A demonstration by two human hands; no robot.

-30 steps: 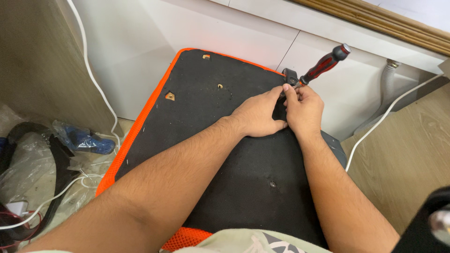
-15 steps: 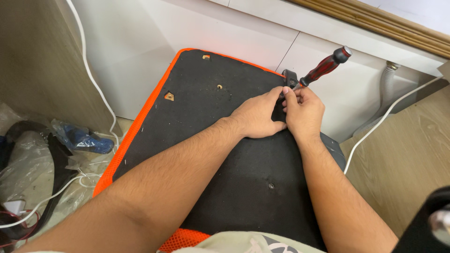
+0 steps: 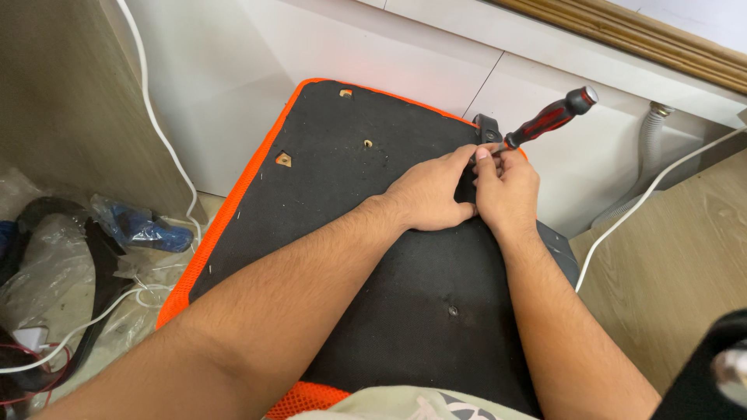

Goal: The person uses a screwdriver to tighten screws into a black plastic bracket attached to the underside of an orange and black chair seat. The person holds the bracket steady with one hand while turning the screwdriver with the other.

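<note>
Both hands are working at the far right edge of an upturned chair seat (image 3: pixel 311 225), its black fabric underside facing up and its orange mesh border showing along the left side. The left hand (image 3: pixel 428 198) is lying curled on the fabric, its fingers closing down on a small black bracket (image 3: pixel 486 128) sitting at about one o'clock on the seat, where the edge meets the white wall panel (image 3: pixel 257 85). The right hand (image 3: pixel 510 187) is pinching beside it, thumb and fingertips pressing together around the lower shaft of a red-and-black-handled screwdriver (image 3: pixel 548 120), whose handle is slanting up toward two o'clock. By the look of it, a fastener at the bracket is being seated or driven, and the step is calling for the tip to stay square in the screw head while the left hand keeps the bracket from shifting. The screwdriver's tip, the screw itself and most of the bracket are hiding behind the fingers, so whether the tip is engaged cannot be told. Bare mounting holes (image 3: pixel 367 144) are showing at twelve o'clock on the fabric. A white cable (image 3: pixel 159 132) is trailing down at nine o'clock toward crumpled plastic bags (image 3: pixel 47 257), and a dark object at five o'clock is cut off by the frame.
</note>
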